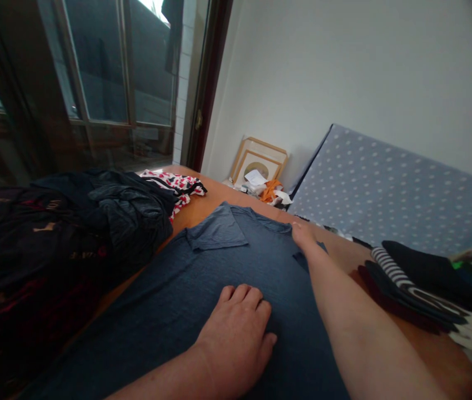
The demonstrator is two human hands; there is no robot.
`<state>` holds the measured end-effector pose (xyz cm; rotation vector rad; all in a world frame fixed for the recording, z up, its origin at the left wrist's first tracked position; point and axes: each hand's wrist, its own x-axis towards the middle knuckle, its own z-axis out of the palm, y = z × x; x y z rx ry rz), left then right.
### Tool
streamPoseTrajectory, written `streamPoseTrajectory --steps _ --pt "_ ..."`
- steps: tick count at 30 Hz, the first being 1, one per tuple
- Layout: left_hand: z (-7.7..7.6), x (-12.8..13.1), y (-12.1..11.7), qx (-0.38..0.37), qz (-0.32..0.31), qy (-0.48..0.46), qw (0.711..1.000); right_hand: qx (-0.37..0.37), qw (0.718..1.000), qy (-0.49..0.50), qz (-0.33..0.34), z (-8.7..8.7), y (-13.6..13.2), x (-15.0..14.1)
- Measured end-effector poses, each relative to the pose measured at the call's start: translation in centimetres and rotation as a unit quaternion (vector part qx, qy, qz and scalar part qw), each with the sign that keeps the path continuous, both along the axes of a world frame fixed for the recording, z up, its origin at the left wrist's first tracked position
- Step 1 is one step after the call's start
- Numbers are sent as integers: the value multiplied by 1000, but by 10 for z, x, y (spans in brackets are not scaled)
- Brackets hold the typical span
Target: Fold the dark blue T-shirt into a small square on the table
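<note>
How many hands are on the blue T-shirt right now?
2: the left hand rests flat on the middle of the T-shirt, and the right hand touches its far edge near the collar.

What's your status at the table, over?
Left hand flat on blue T-shirt; right hand at its far edge; dark clothes heaped alongside.

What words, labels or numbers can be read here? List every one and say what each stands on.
No word, brand or number can be read.
The tan print on the dark garment at left is too blurred to read.
The white slip of paper against the wooden picture frame shows no legible writing.
</note>
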<state>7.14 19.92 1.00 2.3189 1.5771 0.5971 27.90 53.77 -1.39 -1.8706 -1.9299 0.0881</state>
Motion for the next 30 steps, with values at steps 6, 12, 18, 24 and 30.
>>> streamPoseTrajectory --steps 6,12,18,24,30 --pt "0 1 -1 17 3 3 1000 14 997 70 -11 7 -22 22" --pt "-3 0 -1 41 -3 10 999 17 989 147 11 24 -75 52" --pt "-4 -2 0 60 -25 30 997 37 943 329 21 48 -177 100" --pt "-8 0 4 55 -27 54 997 81 877 469 -64 61 -310 160" --pt "-10 2 8 35 -17 71 997 64 942 318 -82 47 -427 162"
